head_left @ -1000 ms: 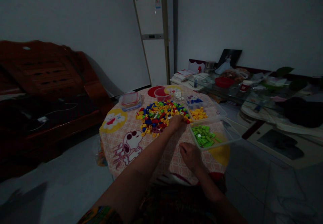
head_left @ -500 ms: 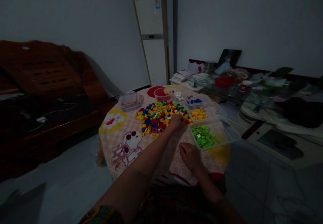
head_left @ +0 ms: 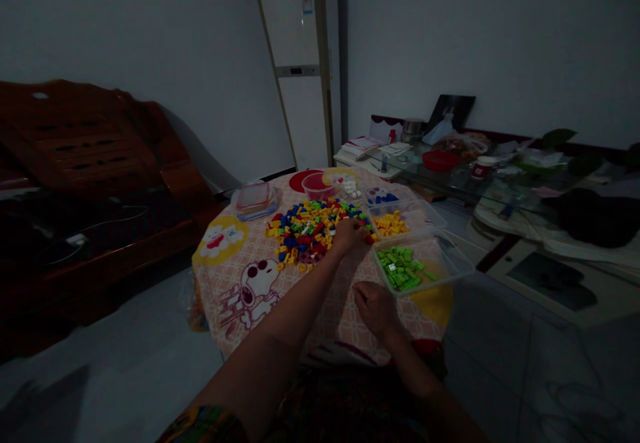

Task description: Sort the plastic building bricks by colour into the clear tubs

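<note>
A mixed pile of small toy building bricks (head_left: 305, 226) in yellow, red, blue and green lies mid-table. My left hand (head_left: 349, 233) reaches to the pile's right edge, beside a few red bricks. Its fingers are bent downward and closed; what is between them is too small to see. My right hand (head_left: 376, 306) rests as a fist on the tablecloth (head_left: 320, 303), and its inside is hidden. Just beyond it stands a clear plastic container (head_left: 457, 266) with green bricks (head_left: 400, 268). Behind that, other clear containers hold yellow bricks (head_left: 390, 223) and blue bricks (head_left: 383, 198).
White bricks (head_left: 351, 188) and a round clear tub (head_left: 319, 186) are at the table's far side. Stacked lidded containers (head_left: 255, 200) sit at the far left. A cluttered glass-topped cabinet (head_left: 420, 173) stands to the right, a wooden bench (head_left: 90, 196) to the left.
My left hand has drawn slightly back to the left along the pile's edge, its fingers now showing more. My right hand stays where it was. The view has shifted a little.
</note>
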Demonstrator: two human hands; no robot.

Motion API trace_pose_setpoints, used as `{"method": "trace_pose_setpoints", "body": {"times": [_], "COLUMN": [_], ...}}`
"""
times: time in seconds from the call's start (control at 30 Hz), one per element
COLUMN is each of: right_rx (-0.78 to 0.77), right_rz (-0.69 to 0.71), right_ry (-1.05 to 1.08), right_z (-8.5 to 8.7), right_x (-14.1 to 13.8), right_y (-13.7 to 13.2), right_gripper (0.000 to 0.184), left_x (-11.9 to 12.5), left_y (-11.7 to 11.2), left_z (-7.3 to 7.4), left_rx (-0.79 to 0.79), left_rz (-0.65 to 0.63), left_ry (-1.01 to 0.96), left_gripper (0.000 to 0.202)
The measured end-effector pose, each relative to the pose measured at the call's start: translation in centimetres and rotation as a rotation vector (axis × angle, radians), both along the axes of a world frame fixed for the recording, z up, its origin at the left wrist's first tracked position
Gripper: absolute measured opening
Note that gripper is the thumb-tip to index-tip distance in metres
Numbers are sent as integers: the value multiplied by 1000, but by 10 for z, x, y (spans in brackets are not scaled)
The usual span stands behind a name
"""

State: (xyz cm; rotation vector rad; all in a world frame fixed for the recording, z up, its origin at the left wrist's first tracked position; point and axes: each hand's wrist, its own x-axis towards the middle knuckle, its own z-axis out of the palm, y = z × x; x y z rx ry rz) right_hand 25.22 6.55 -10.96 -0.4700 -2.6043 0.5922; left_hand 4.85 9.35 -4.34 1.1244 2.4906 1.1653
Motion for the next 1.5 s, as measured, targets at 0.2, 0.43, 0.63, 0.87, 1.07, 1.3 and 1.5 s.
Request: {"method": "trace_pose_setpoints", "body": {"times": [0.2, 0.43, 0.63, 0.87, 1.07, 1.3, 1.5], "right_rx": [-7, -23, -4, -14, -12, -16, -13], "right_rz": [13, 18, 10, 9, 3, 0, 5], "right_ry": [4, 6, -10, -2, -1, -25, -13], "right_z": [0, 2, 2, 1, -1, 2, 2], "right_x": [0, 1, 1, 1, 0, 1, 1], "right_y": [0, 0, 1, 2, 2, 1, 1], "right_gripper": [24, 21, 22, 21, 21, 20, 21], "left_x": [8, -8, -9, 13, 11, 18, 12], "left_y": [22, 10, -15, -34, -35, -37, -25], "left_z": [1, 7, 10, -7, -4, 2, 8], "left_rx": [312, 354, -13, -342, -425, -450, -225], "left_rz": [-151, -115, -91, -178, -220, -172, -138], "left_ry": [-365, -272, 121, 345, 403, 425, 256], "left_gripper": [40, 40, 28, 33, 34, 34, 22]}}
